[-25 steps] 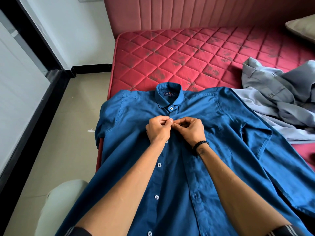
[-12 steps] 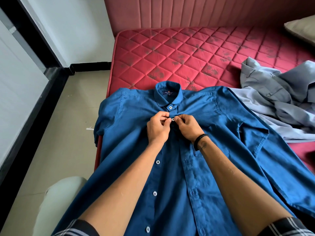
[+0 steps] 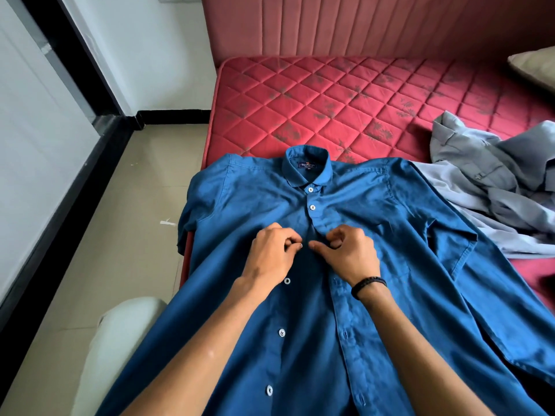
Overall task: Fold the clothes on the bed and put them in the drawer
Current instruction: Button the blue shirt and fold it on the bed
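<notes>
The blue shirt (image 3: 345, 295) was laid out front-up on the red quilted mattress (image 3: 330, 97), collar (image 3: 307, 168) pointing toward the padded headboard (image 3: 360, 22). Its left side hung a little over the mattress edge toward the tiled floor (image 3: 120, 235). The top two buttons under the collar were done up, and the rest of the front was open, with white buttons running down the strip under the left arm.

The left hand (image 3: 271, 259) was curled in, fingertips pinching the button strip right at a small white button (image 3: 300, 245). The right hand (image 3: 348, 253) was also curled, thumb and fingers gripping the opposite edge of the shirt front, the side with the buttonholes. The two hands were really close, nearly touching fingertip to fingertip over the middle of the chest. There was a black braided wristband (image 3: 368, 285) on the right wrist.

Off to the right, a crumpled pile of grey clothes (image 3: 492, 190) sat on the mattress, tucked just under the blue shirt's right shoulder and sleeve. A bit of a beige pillow (image 3: 537, 67) poked in at the far right corner. Down at the lower left, beside the bed, there was something pale and rounded (image 3: 120, 340), couldn't tell what it was. No drawer showed from the head camera.
</notes>
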`<move>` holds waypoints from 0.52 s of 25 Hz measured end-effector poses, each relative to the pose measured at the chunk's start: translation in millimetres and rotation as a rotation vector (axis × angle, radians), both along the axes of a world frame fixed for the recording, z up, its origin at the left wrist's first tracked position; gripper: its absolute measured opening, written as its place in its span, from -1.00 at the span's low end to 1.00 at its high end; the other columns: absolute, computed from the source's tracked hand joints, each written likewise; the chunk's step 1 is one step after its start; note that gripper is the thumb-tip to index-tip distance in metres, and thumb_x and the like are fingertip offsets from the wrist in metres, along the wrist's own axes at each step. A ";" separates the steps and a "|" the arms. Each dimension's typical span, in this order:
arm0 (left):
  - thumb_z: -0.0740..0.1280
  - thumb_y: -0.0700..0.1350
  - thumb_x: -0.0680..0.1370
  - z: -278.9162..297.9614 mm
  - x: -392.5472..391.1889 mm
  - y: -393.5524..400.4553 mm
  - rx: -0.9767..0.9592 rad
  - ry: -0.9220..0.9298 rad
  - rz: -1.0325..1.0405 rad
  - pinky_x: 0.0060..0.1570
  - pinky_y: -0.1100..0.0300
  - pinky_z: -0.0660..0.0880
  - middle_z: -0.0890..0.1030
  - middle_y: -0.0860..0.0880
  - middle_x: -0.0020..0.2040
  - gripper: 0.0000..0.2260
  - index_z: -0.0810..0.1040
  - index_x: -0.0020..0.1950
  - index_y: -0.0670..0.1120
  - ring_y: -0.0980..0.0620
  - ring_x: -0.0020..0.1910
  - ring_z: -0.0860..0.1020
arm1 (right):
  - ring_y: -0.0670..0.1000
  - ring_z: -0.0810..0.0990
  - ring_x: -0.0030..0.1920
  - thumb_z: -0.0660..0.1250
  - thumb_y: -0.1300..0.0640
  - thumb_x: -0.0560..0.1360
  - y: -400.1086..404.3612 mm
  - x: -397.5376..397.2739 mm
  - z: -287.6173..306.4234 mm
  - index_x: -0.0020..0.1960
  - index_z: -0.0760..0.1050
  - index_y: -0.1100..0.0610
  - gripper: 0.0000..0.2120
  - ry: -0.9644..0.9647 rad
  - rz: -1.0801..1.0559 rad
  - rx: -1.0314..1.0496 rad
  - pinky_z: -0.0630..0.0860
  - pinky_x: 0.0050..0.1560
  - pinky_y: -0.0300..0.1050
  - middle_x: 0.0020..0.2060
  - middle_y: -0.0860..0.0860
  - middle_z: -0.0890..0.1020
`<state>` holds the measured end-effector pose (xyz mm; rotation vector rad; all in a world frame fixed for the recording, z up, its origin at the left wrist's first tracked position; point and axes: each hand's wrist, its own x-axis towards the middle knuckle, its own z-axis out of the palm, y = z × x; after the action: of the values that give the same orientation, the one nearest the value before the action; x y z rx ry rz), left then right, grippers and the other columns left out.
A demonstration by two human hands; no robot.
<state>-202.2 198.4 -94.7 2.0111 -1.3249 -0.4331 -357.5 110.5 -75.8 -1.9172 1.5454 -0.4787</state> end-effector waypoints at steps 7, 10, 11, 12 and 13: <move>0.43 -0.14 0.50 18.0 -11.0 -1.4 0.035 0.003 0.071 -0.08 0.02 0.57 0.66 0.07 -0.21 -0.95 0.63 -0.12 0.01 -0.04 -0.16 0.63 | 0.17 0.54 -0.13 0.36 0.10 0.56 -3.5 1.5 12.9 -0.10 0.55 0.12 -0.90 0.221 0.082 -0.102 0.44 -0.13 -0.01 -0.18 0.07 0.60; 0.37 -0.17 0.49 32.0 -14.7 -3.1 -0.010 0.058 0.145 -0.10 0.12 0.53 0.66 0.08 -0.30 -0.91 0.61 -0.18 0.00 0.03 -0.25 0.65 | 0.04 0.50 -0.30 0.33 0.17 0.61 -16.5 -6.8 15.2 -0.19 0.54 0.13 -0.80 -0.169 0.086 0.159 0.51 -0.23 -0.04 -0.33 0.03 0.57; 0.34 -0.17 0.49 35.1 -16.0 -3.2 -0.021 0.106 0.166 -0.08 0.14 0.52 0.66 0.08 -0.33 -0.89 0.58 -0.21 0.00 0.08 -0.32 0.66 | 0.01 0.48 -0.33 0.33 0.19 0.63 -18.1 -10.3 15.6 -0.17 0.56 0.14 -0.81 -0.276 0.067 0.245 0.50 -0.32 -0.10 -0.35 0.03 0.56; 0.32 -0.17 0.50 37.6 -18.0 -2.0 -0.027 0.163 0.183 -0.06 0.16 0.52 0.66 0.08 -0.35 -0.88 0.57 -0.22 0.00 0.14 -0.39 0.65 | -0.02 0.48 -0.35 0.34 0.20 0.63 -18.6 -14.4 14.6 -0.13 0.58 0.17 -0.84 -0.365 0.049 0.325 0.47 -0.38 -0.18 -0.34 0.03 0.57; 0.31 -0.19 0.50 39.4 -20.2 -0.1 -0.032 0.216 0.192 -0.06 0.17 0.52 0.67 0.07 -0.36 -0.86 0.56 -0.23 -0.01 0.18 -0.45 0.64 | -0.04 0.48 -0.35 0.36 0.21 0.62 -17.7 -18.5 13.1 -0.07 0.60 0.22 -0.88 -0.449 0.036 0.398 0.45 -0.40 -0.25 -0.31 0.05 0.58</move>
<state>-222.4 198.3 -55.3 1.9799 -0.9921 -0.5191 -376.0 92.8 -62.7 -1.4144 1.2027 -0.5010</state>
